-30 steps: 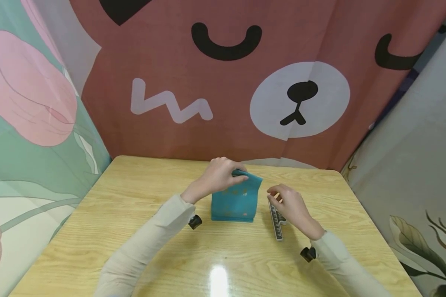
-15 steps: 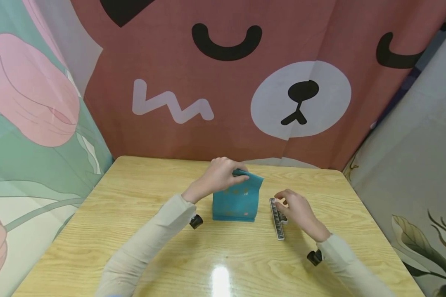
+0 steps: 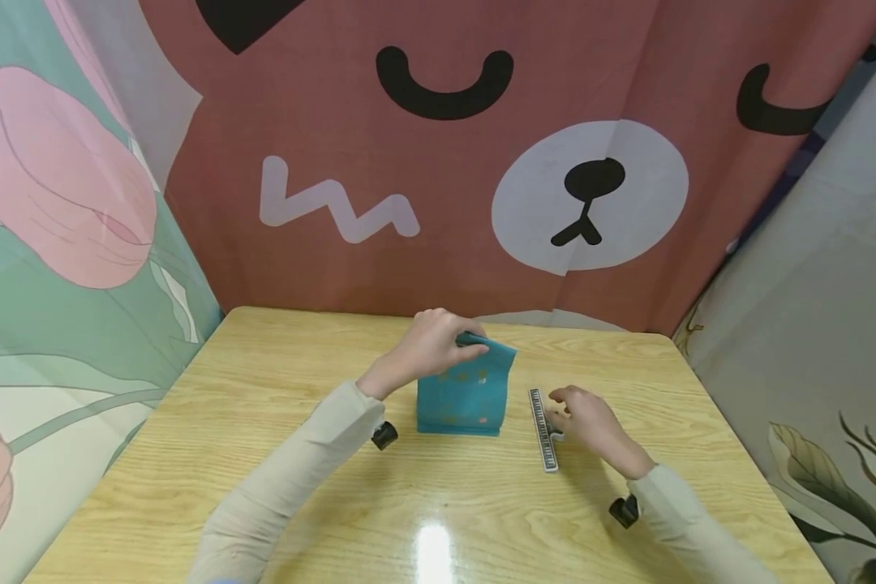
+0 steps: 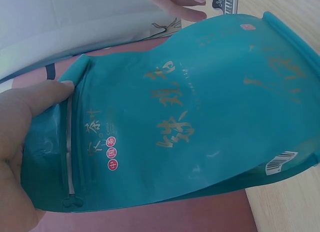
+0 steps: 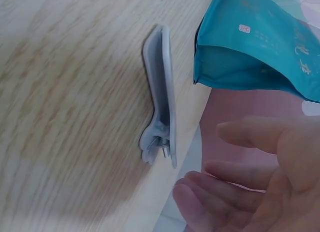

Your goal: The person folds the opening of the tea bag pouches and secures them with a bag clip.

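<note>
Pinching with the left hand (image 3: 429, 342) a teal tea bag (image 3: 463, 401), with a keyboard-print clip (image 3: 543, 430) between bag and right hand (image 3: 586, 418).

Curled at left round the bag's upper edge, with thumb across the front beside a long strip closure (image 4: 69, 147). Extending below that grip, marked with gold Chinese characters (image 4: 172, 129), small red round seals (image 4: 112, 152) and a barcode (image 4: 281, 163) on the side fold. Lying next on the wooden desk (image 3: 350, 503), just right of the bag, slanting slightly, showing grey in the right wrist view. Spread loosely at far right, with thumb and fingers apart, just beside the clip and clear of it in the right wrist view.
</note>
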Demonstrator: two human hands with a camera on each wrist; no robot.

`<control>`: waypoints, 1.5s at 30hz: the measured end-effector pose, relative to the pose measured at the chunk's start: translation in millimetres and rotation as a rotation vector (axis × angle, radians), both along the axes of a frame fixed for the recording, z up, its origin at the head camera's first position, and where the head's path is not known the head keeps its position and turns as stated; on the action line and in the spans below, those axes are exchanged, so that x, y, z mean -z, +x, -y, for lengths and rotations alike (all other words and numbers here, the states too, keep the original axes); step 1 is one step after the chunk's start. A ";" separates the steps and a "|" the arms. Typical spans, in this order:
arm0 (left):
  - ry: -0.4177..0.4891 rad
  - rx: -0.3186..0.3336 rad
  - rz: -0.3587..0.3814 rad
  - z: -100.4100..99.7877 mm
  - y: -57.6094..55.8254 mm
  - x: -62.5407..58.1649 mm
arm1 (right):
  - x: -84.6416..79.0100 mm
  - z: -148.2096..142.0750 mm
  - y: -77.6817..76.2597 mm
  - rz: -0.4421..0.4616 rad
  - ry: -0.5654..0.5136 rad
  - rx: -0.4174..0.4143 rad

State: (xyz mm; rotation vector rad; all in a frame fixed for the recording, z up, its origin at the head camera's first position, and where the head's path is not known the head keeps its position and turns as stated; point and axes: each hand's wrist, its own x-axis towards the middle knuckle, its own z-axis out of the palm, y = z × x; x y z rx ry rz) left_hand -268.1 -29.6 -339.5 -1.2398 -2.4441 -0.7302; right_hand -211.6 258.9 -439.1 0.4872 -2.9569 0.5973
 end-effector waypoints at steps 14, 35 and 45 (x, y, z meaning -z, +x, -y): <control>-0.010 -0.005 0.007 3.6 0.5 -0.5 | 14.9 -2.6 -4.3 0.133 0.081 0.004; -0.002 0.009 0.008 1.5 -2.4 0.4 | 19.3 -1.6 -2.0 0.091 0.098 0.025; 0.003 0.012 0.015 1.8 -2.1 0.6 | 25.1 0.0 -4.9 0.066 0.112 -0.019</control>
